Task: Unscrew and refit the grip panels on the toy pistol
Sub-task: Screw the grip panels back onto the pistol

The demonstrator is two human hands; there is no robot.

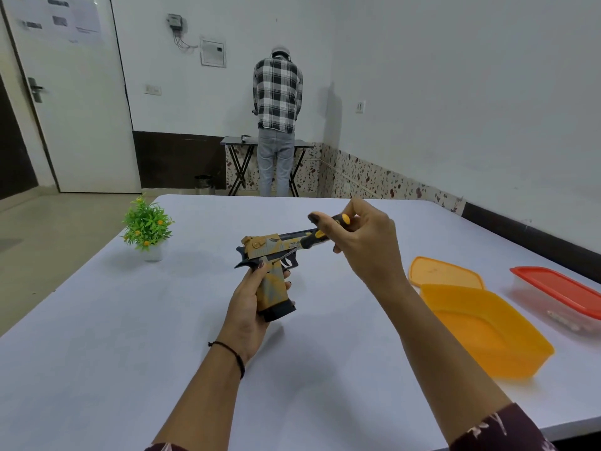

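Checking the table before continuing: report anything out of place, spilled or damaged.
Nothing stands out. The left hand holds the toy pistol, which looks whole; the right hand holds the screwdriver to its side. The orange box is open, its lid flat behind it.

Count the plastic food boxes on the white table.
2. An open orange plastic tub sits nearer the camera; a clear plastic box with red lid lies farther right, partly cropped.

The person wore a dark maroon top with a pale flower print; only the right sleeve and the left sleeve showed, at the near edge. The forearms were bare. A thin black thread bracelet circled the left wrist. Nails on the left hand and right hand were painted dark.
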